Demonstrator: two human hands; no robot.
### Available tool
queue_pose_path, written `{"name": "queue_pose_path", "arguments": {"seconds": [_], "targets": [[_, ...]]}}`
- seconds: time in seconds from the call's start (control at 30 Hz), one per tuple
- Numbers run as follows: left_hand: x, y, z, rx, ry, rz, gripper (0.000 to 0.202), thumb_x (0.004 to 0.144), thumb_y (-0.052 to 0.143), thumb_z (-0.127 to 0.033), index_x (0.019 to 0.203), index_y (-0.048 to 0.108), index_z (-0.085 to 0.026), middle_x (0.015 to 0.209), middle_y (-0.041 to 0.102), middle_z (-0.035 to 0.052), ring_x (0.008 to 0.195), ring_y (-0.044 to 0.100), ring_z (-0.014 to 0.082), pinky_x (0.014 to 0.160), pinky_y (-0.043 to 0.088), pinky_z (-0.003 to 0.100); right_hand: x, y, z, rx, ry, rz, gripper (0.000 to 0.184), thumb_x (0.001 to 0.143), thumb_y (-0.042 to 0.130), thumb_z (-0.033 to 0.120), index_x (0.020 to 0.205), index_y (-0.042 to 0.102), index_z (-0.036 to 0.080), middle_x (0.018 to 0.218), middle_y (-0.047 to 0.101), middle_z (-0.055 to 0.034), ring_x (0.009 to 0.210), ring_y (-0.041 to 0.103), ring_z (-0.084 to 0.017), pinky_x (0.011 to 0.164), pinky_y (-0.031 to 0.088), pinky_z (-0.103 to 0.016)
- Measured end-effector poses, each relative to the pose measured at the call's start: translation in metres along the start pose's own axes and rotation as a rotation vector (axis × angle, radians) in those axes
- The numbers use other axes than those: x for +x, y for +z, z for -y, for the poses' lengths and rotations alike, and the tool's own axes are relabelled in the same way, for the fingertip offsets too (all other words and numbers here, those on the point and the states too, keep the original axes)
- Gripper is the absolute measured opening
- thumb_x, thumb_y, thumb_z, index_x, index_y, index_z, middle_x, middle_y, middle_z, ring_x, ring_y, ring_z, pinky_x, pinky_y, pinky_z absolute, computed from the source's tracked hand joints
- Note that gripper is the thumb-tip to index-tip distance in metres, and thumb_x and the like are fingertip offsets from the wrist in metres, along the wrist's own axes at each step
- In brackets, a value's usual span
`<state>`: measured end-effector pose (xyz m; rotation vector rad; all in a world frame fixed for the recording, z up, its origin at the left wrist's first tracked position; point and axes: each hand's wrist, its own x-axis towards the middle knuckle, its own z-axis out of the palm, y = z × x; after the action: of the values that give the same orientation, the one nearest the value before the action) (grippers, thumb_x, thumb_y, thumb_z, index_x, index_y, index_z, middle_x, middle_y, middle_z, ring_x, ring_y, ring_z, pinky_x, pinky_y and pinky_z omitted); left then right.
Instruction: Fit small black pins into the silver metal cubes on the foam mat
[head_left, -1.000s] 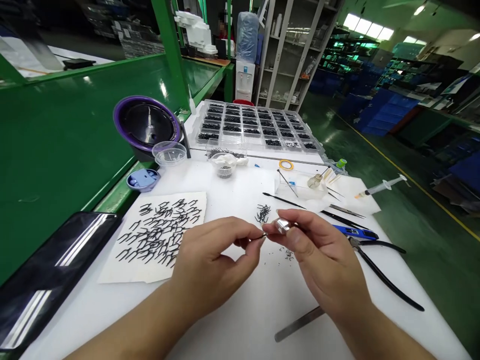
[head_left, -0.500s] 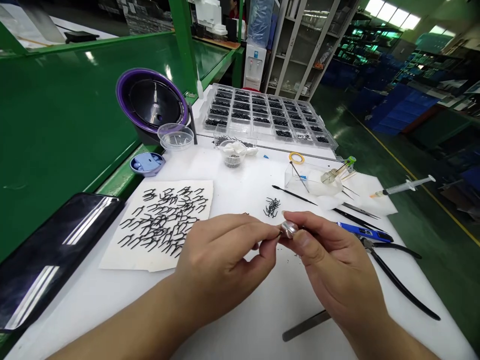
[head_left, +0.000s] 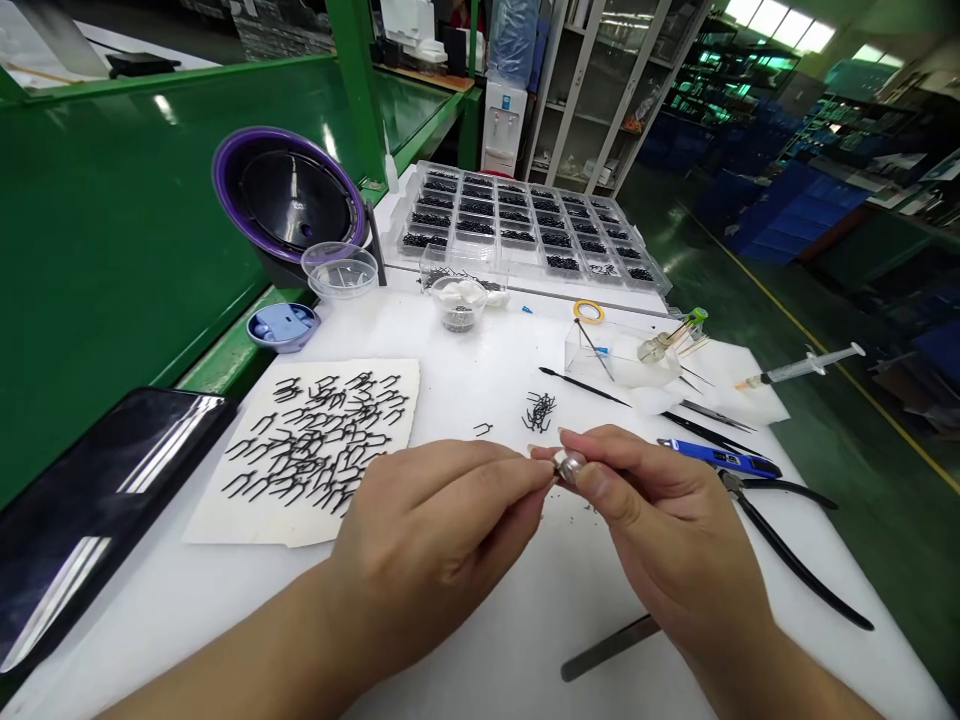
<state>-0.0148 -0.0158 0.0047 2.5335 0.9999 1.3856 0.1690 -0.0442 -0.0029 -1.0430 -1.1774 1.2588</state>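
Observation:
Between my hands is a small, shiny, rounded silver metal piece [head_left: 571,466]. My right hand [head_left: 667,520] pinches it between thumb and fingers. My left hand [head_left: 450,530] is closed too, its fingertips pressed together at the piece's left end; whatever they hold there is mostly hidden. Just beyond my fingers lie a small pile of thin black forked pieces [head_left: 539,411] and one single forked piece [head_left: 484,430]. On the left, many similar pieces are spread over a cream sheet [head_left: 202,525]. A flat grey metal strip [head_left: 604,648] extends from beneath my right hand.
At right lie black-handled pliers [head_left: 806,580], a blue pen-like tool [head_left: 720,458] and a syringe [head_left: 806,369]. A compartment tray [head_left: 525,265] stands at the back, beside a purple-rimmed black bowl [head_left: 292,200]. A glossy black panel [head_left: 97,500] borders the left side.
My left fingers have drawn closer together by the metal piece. The single forked piece now shows fully beyond my left hand. The whole view has shifted slightly.

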Motion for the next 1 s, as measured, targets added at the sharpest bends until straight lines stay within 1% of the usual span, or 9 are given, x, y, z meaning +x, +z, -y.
{"name": "queue_pose_path", "arguments": {"seconds": [0.1, 0.27, 0.43, 0.53, 0.7, 0.83, 1.0], "targets": [[-0.0028, -0.0032, -0.0010, 0.032, 0.011, 0.013, 0.015, 0.086, 0.066, -0.009, 0.097, 0.065, -0.019, 0.084, 0.078, 0.0009, 0.073, 0.072, 0.0080, 0.073, 0.055, 0.016, 0.0005, -0.0007, 0.0016, 0.015, 0.027, 0.015, 0.019, 0.090, 0.071, 0.026, 0.105, 0.079, 0.037, 0.099, 0.071, -0.0010, 0.091, 0.068, -0.017, 0.081, 0.056, -0.032], [-0.0038, -0.0046, -0.0003, 0.058, 0.045, 0.029, 0.014, 0.086, 0.064, -0.008, 0.096, 0.066, -0.018, 0.080, 0.077, 0.0015, 0.069, 0.072, 0.0098, 0.068, 0.056, 0.018, 0.0016, -0.0010, 0.0020, 0.029, 0.036, 0.024, 0.018, 0.089, 0.073, 0.027, 0.103, 0.079, 0.036, 0.094, 0.070, -0.0001, 0.087, 0.066, -0.015, 0.078, 0.056, -0.030], [-0.0010, -0.0012, 0.0013, 0.041, 0.067, -0.026, 0.012, 0.086, 0.067, -0.007, 0.093, 0.068, -0.016, 0.080, 0.077, 0.0006, 0.069, 0.071, 0.0088, 0.069, 0.056, 0.017, 0.0021, -0.0007, -0.0013, 0.060, 0.055, 0.032, 0.019, 0.088, 0.074, 0.027, 0.104, 0.080, 0.035, 0.094, 0.072, 0.0006, 0.088, 0.066, -0.014, 0.088, 0.056, -0.031], [0.0017, 0.0001, 0.0012, 0.027, 0.076, -0.048, 0.010, 0.085, 0.068, -0.007, 0.091, 0.069, -0.014, 0.079, 0.077, 0.0015, 0.069, 0.071, 0.0080, 0.070, 0.055, 0.015, 0.0021, 0.0014, -0.0005, 0.084, 0.081, 0.016, 0.017, 0.087, 0.076, 0.027, 0.102, 0.080, 0.034, 0.092, 0.072, 0.0004, 0.088, 0.066, -0.014, 0.092, 0.055, -0.032], [0.0025, -0.0005, 0.0011, 0.031, 0.081, -0.035, 0.011, 0.085, 0.069, -0.006, 0.093, 0.069, -0.014, 0.080, 0.077, 0.0028, 0.073, 0.071, 0.0081, 0.075, 0.055, 0.015, 0.0023, 0.0051, 0.0022, 0.138, 0.108, -0.010, 0.014, 0.085, 0.078, 0.028, 0.098, 0.081, 0.032, 0.092, 0.075, -0.0002, 0.093, 0.069, -0.017, 0.091, 0.056, -0.032], [-0.0003, 0.0001, 0.0026, 0.039, 0.078, -0.029, 0.012, 0.085, 0.069, -0.006, 0.095, 0.068, -0.014, 0.082, 0.077, 0.0034, 0.072, 0.071, 0.0079, 0.073, 0.054, 0.015, 0.0041, 0.0048, 0.0010, 0.141, 0.123, -0.015, 0.012, 0.083, 0.080, 0.028, 0.095, 0.082, 0.030, 0.094, 0.076, -0.0004, 0.093, 0.070, -0.017, 0.094, 0.056, -0.032], [-0.0017, -0.0004, 0.0027, 0.038, 0.065, -0.027, 0.012, 0.085, 0.069, -0.008, 0.094, 0.068, -0.016, 0.080, 0.077, 0.0024, 0.070, 0.071, 0.0087, 0.071, 0.053, 0.016, 0.0050, 0.0045, -0.0001, 0.145, 0.111, -0.012, 0.014, 0.084, 0.079, 0.029, 0.098, 0.081, 0.030, 0.093, 0.076, -0.0003, 0.092, 0.070, -0.016, 0.096, 0.056, -0.032]]}}
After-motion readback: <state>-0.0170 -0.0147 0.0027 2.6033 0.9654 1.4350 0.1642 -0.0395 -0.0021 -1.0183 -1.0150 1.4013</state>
